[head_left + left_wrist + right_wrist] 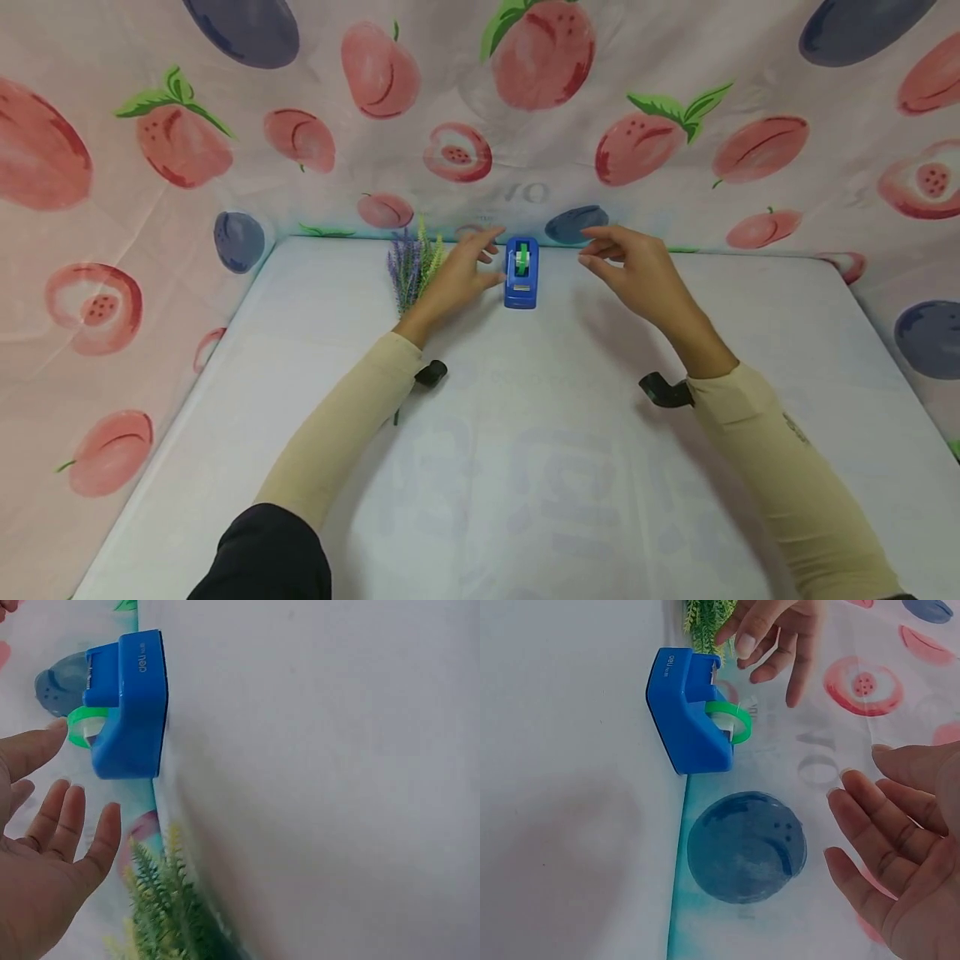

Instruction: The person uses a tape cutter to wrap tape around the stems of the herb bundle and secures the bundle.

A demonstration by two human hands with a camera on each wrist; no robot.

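A blue tape dispenser (521, 287) with a green tape roll (522, 258) stands at the table's far edge, between the two hands. Just left of it, the left hand (467, 271) is held with fingers apart and nothing in them; the left wrist view shows a gap between its fingertips and the dispenser (139, 712). On the other side, the right hand (630, 271) hovers with loosely bent fingers, farther from the dispenser. The right wrist view also finds that hand (907, 855) without any object. Purple and yellow-green artificial flowers (405, 271) lie partly hidden beneath the left forearm.
The white table (525, 467) meets a fruit-printed cloth (450, 83) at its back and left edges. Dark wrist-camera mounts stick out below each wrist, the left one (431, 373) close to the flower stems and the right one (666, 390) over the tabletop.
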